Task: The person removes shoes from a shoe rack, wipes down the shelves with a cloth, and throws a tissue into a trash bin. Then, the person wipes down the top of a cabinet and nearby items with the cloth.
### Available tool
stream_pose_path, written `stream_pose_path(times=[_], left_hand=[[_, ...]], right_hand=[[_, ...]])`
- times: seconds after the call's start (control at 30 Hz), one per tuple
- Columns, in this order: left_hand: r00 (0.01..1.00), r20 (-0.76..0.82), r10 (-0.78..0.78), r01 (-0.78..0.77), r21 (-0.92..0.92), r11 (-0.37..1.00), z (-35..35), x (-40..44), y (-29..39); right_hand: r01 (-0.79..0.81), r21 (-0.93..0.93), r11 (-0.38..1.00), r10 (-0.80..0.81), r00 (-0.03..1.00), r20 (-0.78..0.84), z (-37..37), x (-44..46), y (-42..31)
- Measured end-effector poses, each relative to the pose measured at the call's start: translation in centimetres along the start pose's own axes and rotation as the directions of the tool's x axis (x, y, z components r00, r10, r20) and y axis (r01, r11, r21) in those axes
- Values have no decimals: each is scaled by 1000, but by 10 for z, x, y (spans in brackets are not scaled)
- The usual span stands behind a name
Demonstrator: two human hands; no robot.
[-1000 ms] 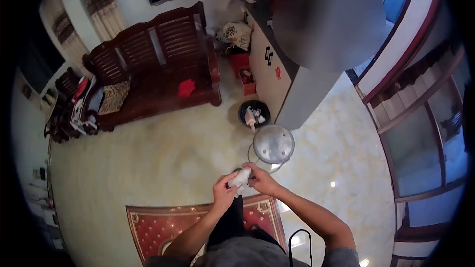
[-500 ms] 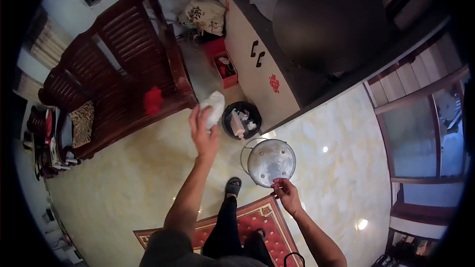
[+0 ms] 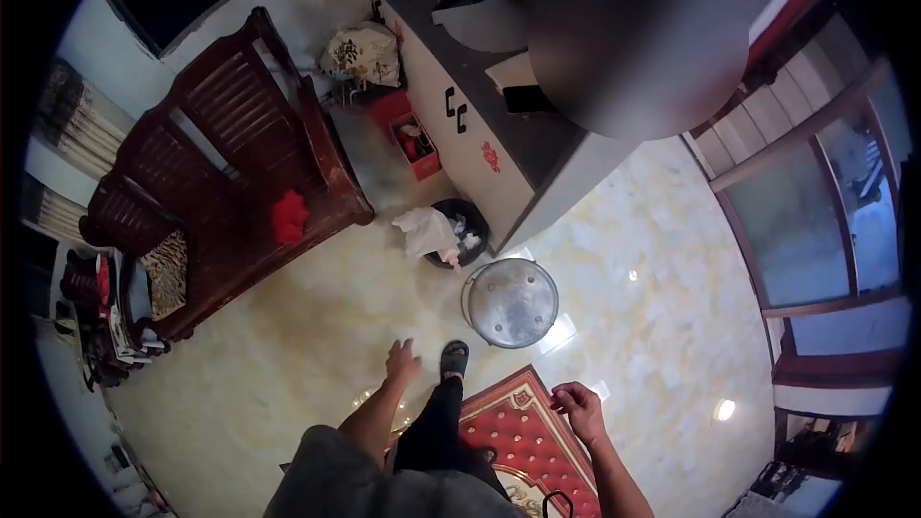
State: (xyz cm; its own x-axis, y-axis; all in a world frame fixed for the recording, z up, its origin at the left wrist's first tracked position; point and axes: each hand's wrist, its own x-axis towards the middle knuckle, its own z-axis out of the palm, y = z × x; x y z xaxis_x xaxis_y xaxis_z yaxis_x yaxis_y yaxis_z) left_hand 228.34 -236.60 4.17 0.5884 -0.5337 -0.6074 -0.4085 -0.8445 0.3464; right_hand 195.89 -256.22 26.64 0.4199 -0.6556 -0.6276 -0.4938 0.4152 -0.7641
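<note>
My left hand is over the tiled floor, fingers apart and nothing held, left of a foot in a dark slipper. My right hand is above the right edge of the red patterned mat, its fingers loosely bent with a gap to the thumb. A crumpled white tissue-like sheet is at the left rim of the black waste bin; whether it rests there or is falling I cannot tell. Beside the bin is a round silvery metal object with several round spots on top.
A dark wooden bench with a red cloth is at the left. Ahead stands a cabinet with a dark top, a red box beside it. Glass-paned doors are at the right.
My left hand has let go of the white sheet and drawn back toward me. The sheet is now at the bin. My right hand has moved back from the metal object; the view has shifted.
</note>
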Motion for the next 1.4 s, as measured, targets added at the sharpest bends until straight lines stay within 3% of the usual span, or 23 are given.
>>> stream_pose_path(times=[0.1, 0.17, 0.23, 0.3, 0.33, 0.37, 0.4, 0.43, 0.5, 0.57, 0.67, 0.77, 0.83, 0.87, 0.9, 0.97, 1.03, 1.1, 1.23, 1.27, 1.3, 1.37, 1.4], left_hand=[[977, 101, -186, 180, 69, 981, 16, -57, -33], [993, 65, -97, 88, 120, 989, 42, -76, -58], [985, 115, 126, -146, 182, 972, 54, -87, -62], [974, 84, 213, -217, 53, 975, 49, -116, -26], [919, 55, 391, -395, 165, 904, 68, -104, -30], [900, 107, 423, -435, 147, 888, 74, -108, -15], [781, 163, 603, -624, 170, 763, 75, -117, 7], [862, 170, 477, -498, 112, 860, 92, -119, 23], [738, 325, 591, -637, 47, 769, 117, -131, 63], [581, 390, 714, -791, 63, 608, 162, -150, 99], [412, 464, 785, -883, -9, 469, 216, -201, 148], [375, 580, 724, -889, 5, 457, 273, -280, 197], [304, 659, 688, -897, -47, 440, 304, -332, 223], [271, 688, 674, -939, 36, 341, 324, -347, 233], [334, 724, 604, -930, 148, 338, 342, -361, 241], [283, 777, 562, -956, 185, 226, 364, -397, 261], [-75, 814, 576, -978, 53, -201, 420, -371, 266], [305, 804, 510, -952, 250, 175, 471, -354, 281], [213, 893, 396, -972, 236, -10, 503, -417, 323], [224, 916, 332, -974, 201, 102, 540, -404, 337], [-41, 911, 411, -892, 152, -425, 557, -428, 347], [-109, 866, 487, -926, 90, -366, 608, -461, 378], [-93, 922, 377, -891, 92, -445, 633, -481, 394]], right_hand=[[23, 47, 999, -20, 997, -69, -24, -52, 30], [38, 72, 997, -27, 990, -141, -39, -96, 57], [102, 34, 994, -93, 974, -207, -57, -135, 109], [103, 86, 991, -72, 948, -309, -69, -191, 137], [105, 146, 984, -40, 920, -389, -71, -216, 163], [113, 215, 970, 2, 882, -472, -71, -244, 191], [113, 195, 974, 10, 844, -537, -75, -277, 210], [105, 180, 978, 23, 804, -594, -79, -312, 228], [199, 328, 924, 103, 695, -712, -78, -387, 268], [317, 480, 818, 276, 516, -811, -63, -448, 323], [495, 591, 637, 490, 331, -806, -31, -536, 392], [515, 524, 678, 520, 166, -838, 9, -597, 451], [604, 553, 574, 677, 30, -735, 31, -608, 487], [605, 552, 574, 683, 19, -731, 32, -620, 487], [606, 551, 573, 688, 9, -725, 36, -630, 485], [588, 557, 586, 701, -24, -712, 30, -642, 505], [679, 553, 484, 762, -15, -647, 11, -653, 518], [657, 544, 522, 753, -55, -655, -15, -665, 537], [615, 587, 527, 757, -24, -653, -106, -720, 553], [604, 550, 577, 707, -32, -707, -128, -736, 554], [579, 580, 573, 725, -28, -688, -149, -752, 559], [534, 634, 559, 758, -19, -652, -190, -784, 576], [532, 633, 562, 750, -3, -662, -200, -791, 603]])
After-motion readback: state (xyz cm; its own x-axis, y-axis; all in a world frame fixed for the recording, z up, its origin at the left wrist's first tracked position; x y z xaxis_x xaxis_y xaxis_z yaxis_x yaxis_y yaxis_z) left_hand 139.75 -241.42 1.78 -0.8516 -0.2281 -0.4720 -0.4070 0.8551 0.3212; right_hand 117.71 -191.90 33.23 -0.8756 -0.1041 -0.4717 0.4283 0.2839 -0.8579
